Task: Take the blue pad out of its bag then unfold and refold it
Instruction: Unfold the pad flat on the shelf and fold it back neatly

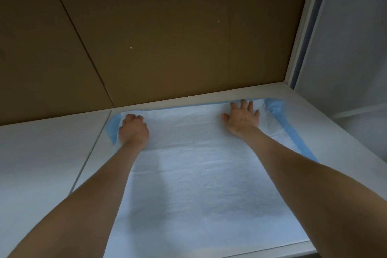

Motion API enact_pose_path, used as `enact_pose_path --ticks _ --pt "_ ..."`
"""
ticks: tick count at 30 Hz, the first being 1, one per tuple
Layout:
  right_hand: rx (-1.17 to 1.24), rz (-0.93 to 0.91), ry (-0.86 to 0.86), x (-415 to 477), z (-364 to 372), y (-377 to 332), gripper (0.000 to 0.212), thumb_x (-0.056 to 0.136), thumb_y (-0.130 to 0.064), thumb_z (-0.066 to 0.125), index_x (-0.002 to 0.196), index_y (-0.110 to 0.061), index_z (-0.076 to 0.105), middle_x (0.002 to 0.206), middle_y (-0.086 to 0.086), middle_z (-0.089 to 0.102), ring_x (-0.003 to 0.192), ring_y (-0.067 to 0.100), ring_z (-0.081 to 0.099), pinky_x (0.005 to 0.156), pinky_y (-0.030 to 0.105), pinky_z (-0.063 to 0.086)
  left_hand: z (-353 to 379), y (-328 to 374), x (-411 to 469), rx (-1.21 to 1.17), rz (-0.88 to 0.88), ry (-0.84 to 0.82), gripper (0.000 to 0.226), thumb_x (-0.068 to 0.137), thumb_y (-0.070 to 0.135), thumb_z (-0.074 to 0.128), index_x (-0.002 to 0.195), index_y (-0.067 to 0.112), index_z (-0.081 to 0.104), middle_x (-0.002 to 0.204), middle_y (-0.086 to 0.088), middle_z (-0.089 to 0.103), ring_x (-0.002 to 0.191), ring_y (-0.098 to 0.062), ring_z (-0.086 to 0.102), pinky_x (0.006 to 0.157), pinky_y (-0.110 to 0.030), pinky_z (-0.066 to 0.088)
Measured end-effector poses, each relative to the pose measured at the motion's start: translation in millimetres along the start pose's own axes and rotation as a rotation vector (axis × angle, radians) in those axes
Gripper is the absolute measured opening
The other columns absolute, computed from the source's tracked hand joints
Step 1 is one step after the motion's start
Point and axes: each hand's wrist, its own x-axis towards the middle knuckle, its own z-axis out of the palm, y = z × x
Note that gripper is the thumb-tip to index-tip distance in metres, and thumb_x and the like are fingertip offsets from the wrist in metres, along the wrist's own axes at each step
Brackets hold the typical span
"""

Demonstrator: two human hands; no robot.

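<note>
White table [41,142], pad [199,184] under both hands [134,130] [241,119]

I see a white worktop [41,153] with a thin seam [92,151] running across its left part, away from me. Behind it stands a brown board wall [167,27], split by a dark slanting joint [77,33] and marked with a pale speck [131,48]. On my right a white frame post [301,27] rises from the corner, with a grey panel [351,37] just beside it.
</note>
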Motion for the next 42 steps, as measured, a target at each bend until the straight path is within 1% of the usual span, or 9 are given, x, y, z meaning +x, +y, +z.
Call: enact_pose_path --ticks 3,8,17,26,28,30,34,37,42 --pt "0.058 -0.119 -0.016 -9.9 -1.8 -25.2 0.055 0.099 -0.048 0.035 0.146 -0.018 0.035 0.154 0.012 0.022 0.143 0.031 0.016 0.114 0.045 0.024 -10.8 -10.8 -8.2 -0.009 -0.028 0.055 0.036 0.095 0.008 0.042 0.127 0.009 0.058 0.134 -0.017 0.044 0.125 -0.033 0.041 0.101 -0.039 0.039" --pt "0.012 -0.175 -0.118 -33.8 7.8 -53.8 0.054 0.096 -0.051 0.036 0.138 -0.017 0.045 0.139 0.011 0.037 0.128 0.031 0.036 0.103 0.040 0.035 -19.1 -27.2 -14.1 -0.017 -0.117 -0.089 0.036 0.097 0.023 0.044 0.124 0.001 0.055 0.129 -0.020 0.047 0.121 -0.033 0.047 0.098 -0.040 0.043" --pt "0.033 -0.078 -0.051 -31.6 15.5 -59.6 0.060 0.090 -0.060 0.042 0.138 -0.023 0.042 0.136 0.007 0.040 0.128 0.028 0.036 0.100 0.039 0.035 -11.9 -20.8 5.2 -0.158 -0.209 -0.141 0.038 0.097 0.030 0.045 0.118 -0.001 0.054 0.124 -0.020 0.055 0.113 -0.033 0.055 0.093 -0.040 0.046" --pt "0.014 -0.066 0.062 -23.5 21.3 -63.2 0.056 0.091 -0.059 0.042 0.132 -0.021 0.047 0.130 0.007 0.043 0.121 0.029 0.039 0.096 0.039 0.036 -17.2 -24.6 28.6 -0.395 -0.286 -0.209 0.041 0.089 0.026 0.061 0.117 -0.004 0.055 0.117 -0.020 0.061 0.104 -0.036 0.061 0.072 -0.032 0.044" --pt "0.008 -0.071 0.073 -22.2 20.0 -62.9 0.057 0.090 -0.059 0.042 0.132 -0.021 0.047 0.129 0.007 0.043 0.121 0.029 0.039 0.095 0.039 0.036 -17.9 -25.6 30.2 -0.404 -0.249 -0.219 0.044 0.089 0.027 0.059 0.122 -0.003 0.054 0.121 -0.021 0.060 0.107 -0.036 0.060 0.075 -0.033 0.045" --pt "-0.002 -0.076 0.067 -22.0 20.4 -63.0 0.058 0.090 -0.060 0.041 0.133 -0.021 0.047 0.129 0.007 0.043 0.121 0.029 0.039 0.095 0.039 0.036 -17.9 -25.7 30.0 -0.366 -0.202 -0.217 0.051 0.090 0.024 0.057 0.135 0.002 0.044 0.132 -0.018 0.053 0.118 -0.034 0.054 0.090 -0.035 0.044" --pt "-0.010 -0.081 0.071 -22.3 24.2 -60.9 0.059 0.090 -0.061 0.041 0.133 -0.021 0.047 0.128 0.006 0.043 0.121 0.028 0.039 0.096 0.038 0.037 -12.1 -20.7 32.7 -0.321 -0.127 -0.200 0.055 0.092 0.015 0.054 0.143 0.005 0.037 0.146 -0.018 0.039 0.134 -0.031 0.040 0.107 -0.033 0.033" --pt "0.005 -0.075 0.080 -21.7 25.3 -60.5 0.059 0.089 -0.061 0.042 0.133 -0.022 0.047 0.128 0.006 0.043 0.121 0.028 0.039 0.097 0.038 0.037 -8.5 -16.7 36.6 -0.337 -0.132 -0.216 0.057 0.091 0.019 0.060 0.141 -0.001 0.038 0.145 -0.018 0.042 0.133 -0.031 0.041 0.107 -0.033 0.034" --pt "0.020 -0.074 0.087 -21.0 25.4 -60.6 0.058 0.089 -0.060 0.043 0.132 -0.022 0.048 0.128 0.006 0.044 0.120 0.028 0.040 0.096 0.038 0.036 -12.8 -16.4 48.6 -0.479 -0.322 -0.238 0.052 0.082 0.011 0.071 0.126 -0.008 0.051 0.126 -0.023 0.057 0.116 -0.037 0.056 0.094 -0.038 0.047"
